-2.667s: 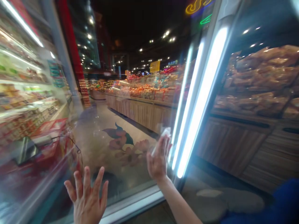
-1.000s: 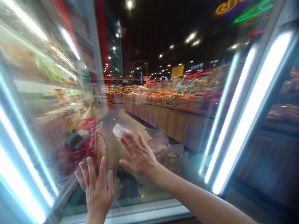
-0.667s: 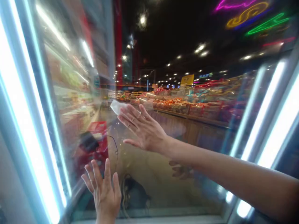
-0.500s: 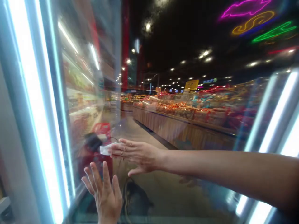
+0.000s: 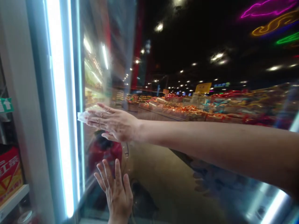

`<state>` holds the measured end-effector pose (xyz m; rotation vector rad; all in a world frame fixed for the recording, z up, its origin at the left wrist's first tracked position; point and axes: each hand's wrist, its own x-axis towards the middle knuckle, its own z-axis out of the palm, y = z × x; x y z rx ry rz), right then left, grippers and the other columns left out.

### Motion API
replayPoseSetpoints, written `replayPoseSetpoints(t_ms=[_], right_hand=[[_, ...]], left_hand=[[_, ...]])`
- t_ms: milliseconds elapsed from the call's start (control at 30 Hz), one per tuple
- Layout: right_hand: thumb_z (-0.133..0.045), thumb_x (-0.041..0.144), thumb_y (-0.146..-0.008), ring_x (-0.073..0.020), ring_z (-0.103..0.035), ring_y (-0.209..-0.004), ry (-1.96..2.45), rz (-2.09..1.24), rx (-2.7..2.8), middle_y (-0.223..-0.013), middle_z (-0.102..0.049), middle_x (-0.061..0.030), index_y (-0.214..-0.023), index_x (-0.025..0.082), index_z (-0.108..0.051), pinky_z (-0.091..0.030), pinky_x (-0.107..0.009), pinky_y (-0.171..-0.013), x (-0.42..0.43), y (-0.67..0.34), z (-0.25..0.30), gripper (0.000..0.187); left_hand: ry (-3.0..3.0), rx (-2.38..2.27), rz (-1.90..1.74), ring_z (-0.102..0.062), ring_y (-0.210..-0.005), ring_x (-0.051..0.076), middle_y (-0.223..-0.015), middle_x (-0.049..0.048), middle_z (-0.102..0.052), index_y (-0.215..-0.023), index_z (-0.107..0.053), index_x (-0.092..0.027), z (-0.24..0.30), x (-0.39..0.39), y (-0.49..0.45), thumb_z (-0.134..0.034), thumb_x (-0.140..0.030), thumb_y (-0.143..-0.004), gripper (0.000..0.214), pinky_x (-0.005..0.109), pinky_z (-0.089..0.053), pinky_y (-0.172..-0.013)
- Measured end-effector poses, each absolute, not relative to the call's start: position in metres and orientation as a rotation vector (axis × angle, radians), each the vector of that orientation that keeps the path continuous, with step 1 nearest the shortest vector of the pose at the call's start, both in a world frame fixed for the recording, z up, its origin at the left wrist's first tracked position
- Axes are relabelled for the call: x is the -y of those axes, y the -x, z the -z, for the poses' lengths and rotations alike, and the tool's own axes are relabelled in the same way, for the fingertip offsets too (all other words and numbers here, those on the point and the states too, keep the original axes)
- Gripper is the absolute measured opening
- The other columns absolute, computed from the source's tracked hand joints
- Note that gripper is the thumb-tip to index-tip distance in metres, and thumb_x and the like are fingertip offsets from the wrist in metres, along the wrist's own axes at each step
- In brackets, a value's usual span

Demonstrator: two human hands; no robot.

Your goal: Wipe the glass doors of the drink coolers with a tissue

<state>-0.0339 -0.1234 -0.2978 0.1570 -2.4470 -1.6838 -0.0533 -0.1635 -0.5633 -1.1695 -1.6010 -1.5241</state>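
Note:
My right hand [image 5: 112,123] reaches across from the right and lies flat on a glass door [image 5: 168,183], fingers together. It presses a small white cloth [image 5: 82,115] against the pane near the door's left edge. The cloth sticks out past my fingertips. Lower down, my left hand [image 5: 116,190] rests on the same glass with its fingers spread and nothing in it.
A bright vertical light strip [image 5: 59,109] runs along the door's left frame. Left of it a shelf holds a red box [image 5: 9,174], with a small green arrow sign [image 5: 6,105] above. The glass reflects a shop aisle, wooden display stands and ceiling lights.
My right hand has swept the cloth from the door's right side across to its left edge, rising, dropping, then rising again. My left hand has stayed flat low on the glass.

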Motion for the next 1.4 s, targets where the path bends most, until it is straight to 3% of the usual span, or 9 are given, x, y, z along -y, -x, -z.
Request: replayPoseSetpoints(t_ms=[233, 400, 567, 833, 933, 1033, 1233, 1300, 1400], right_hand=[[-0.034, 0.04, -0.105, -0.0279, -0.025, -0.158, -0.509, 1.806, 2.383, -0.164, -0.043, -0.002, -0.157, 0.024, -0.041, -0.013, -0.065, -0.129, 0.122, 0.07, 0.304, 0.055], [-0.033, 0.053, -0.105, -0.0309, -0.02, -0.158, -0.219, 1.579, 2.181, -0.17, -0.029, -0.0099, -0.161, 0.01, -0.028, -0.013, -0.057, -0.13, 0.112, 0.068, 0.264, 0.071], [-0.044, 0.063, -0.101, -0.0247, -0.022, -0.158, -0.43, 1.623, 2.435, -0.169, -0.031, -0.0085, -0.16, 0.01, -0.033, -0.017, -0.045, -0.132, 0.114, 0.046, 0.301, 0.08], [-0.034, 0.053, -0.108, -0.0333, -0.011, -0.159, -0.042, 1.434, 2.052, -0.171, -0.022, -0.0174, -0.161, 0.002, -0.017, -0.005, -0.061, -0.127, 0.09, 0.005, 0.194, 0.076], [-0.036, 0.063, -0.104, -0.0341, -0.01, -0.159, -0.071, 1.448, 2.185, -0.171, -0.02, -0.0182, -0.161, 0.001, -0.017, -0.007, -0.058, -0.129, 0.09, -0.023, 0.224, 0.086], [-0.041, 0.061, -0.103, -0.0245, -0.013, -0.16, -0.329, 1.58, 2.471, -0.171, -0.023, -0.0079, -0.162, 0.009, -0.026, 0.0, -0.047, -0.132, 0.087, -0.06, 0.265, 0.08], [-0.036, 0.048, -0.107, -0.0233, -0.005, -0.16, 0.279, 1.313, 2.133, -0.172, -0.023, -0.0065, -0.165, 0.015, -0.018, 0.003, -0.054, -0.132, 0.072, -0.132, 0.278, 0.069], [-0.039, 0.055, -0.104, -0.0231, 0.0, -0.16, 0.283, 1.331, 2.214, -0.172, -0.022, -0.0055, -0.165, 0.014, -0.019, 0.003, -0.053, -0.134, 0.068, -0.157, 0.311, 0.076], [-0.045, 0.065, -0.097, -0.0118, 0.0, -0.16, -0.005, 1.473, 2.463, -0.171, -0.022, 0.0095, -0.164, 0.028, -0.028, -0.011, -0.031, -0.135, 0.063, -0.195, 0.364, 0.078]], left_hand=[[1.131, 1.41, 1.586, 0.009, -0.161, 0.031, -0.175, 0.0082, 0.005, -0.165, -0.01, -0.025, 0.576, 0.164, 0.058, -0.051, -0.006, -0.092, 0.085, 0.058, 0.004, -0.13], [1.135, 1.405, 1.595, 0.008, -0.161, 0.032, -0.175, 0.008, 0.005, -0.165, -0.012, -0.025, 0.571, 0.165, 0.057, -0.051, -0.007, -0.092, 0.085, 0.058, 0.004, -0.131], [1.16, 1.504, 1.579, 0.007, -0.161, 0.03, -0.175, 0.0068, 0.004, -0.164, -0.014, -0.028, 0.566, 0.159, 0.047, -0.051, -0.01, -0.094, 0.082, 0.058, 0.004, -0.131], [1.226, 1.51, 1.561, 0.001, -0.161, 0.031, -0.175, 0.0052, -0.006, -0.163, -0.019, -0.032, 0.555, 0.16, 0.025, -0.053, -0.011, -0.093, 0.081, 0.064, 0.0, -0.13], [1.247, 1.505, 1.542, -0.003, -0.161, 0.032, -0.174, 0.0059, -0.01, -0.162, -0.023, -0.032, 0.554, 0.156, 0.012, -0.055, -0.012, -0.093, 0.079, 0.065, -0.002, -0.13], [1.295, 1.486, 1.495, -0.004, -0.162, 0.031, -0.174, 0.0062, -0.013, -0.162, -0.026, -0.031, 0.556, 0.151, 0.001, -0.057, -0.014, -0.092, 0.078, 0.062, -0.002, -0.131], [1.382, 1.496, 1.469, -0.003, -0.162, 0.031, -0.174, 0.0063, -0.01, -0.162, -0.026, -0.031, 0.558, 0.148, -0.009, -0.059, -0.016, -0.093, 0.077, 0.06, -0.001, -0.131], [1.408, 1.499, 1.468, -0.001, -0.162, 0.032, -0.174, 0.0069, -0.009, -0.162, -0.024, -0.031, 0.556, 0.15, -0.013, -0.059, -0.016, -0.094, 0.078, 0.062, -0.001, -0.13], [1.44, 1.515, 1.481, -0.001, -0.161, 0.033, -0.175, 0.0063, -0.008, -0.162, -0.021, -0.034, 0.555, 0.152, -0.022, -0.059, -0.016, -0.094, 0.08, 0.065, -0.002, -0.129]])
